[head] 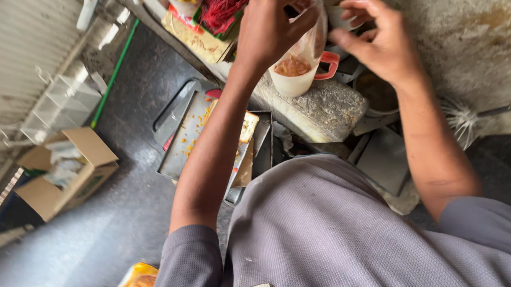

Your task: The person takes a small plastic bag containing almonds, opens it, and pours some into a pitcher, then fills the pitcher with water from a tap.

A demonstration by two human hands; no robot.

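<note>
— Where's the clear plastic bag [313, 35]?
— Top centre of the frame, pinched by the left hand [269, 27] over a white plastic cup with a red handle [296, 75].
— And the right hand [379, 38]?
— Just beside it, fingers loosely curled, holding nothing.

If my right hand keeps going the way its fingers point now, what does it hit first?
The right hand points left toward the clear plastic bag that the left hand holds over the white cup. It would probably meet the bag first, though depth is unclear.
</note>
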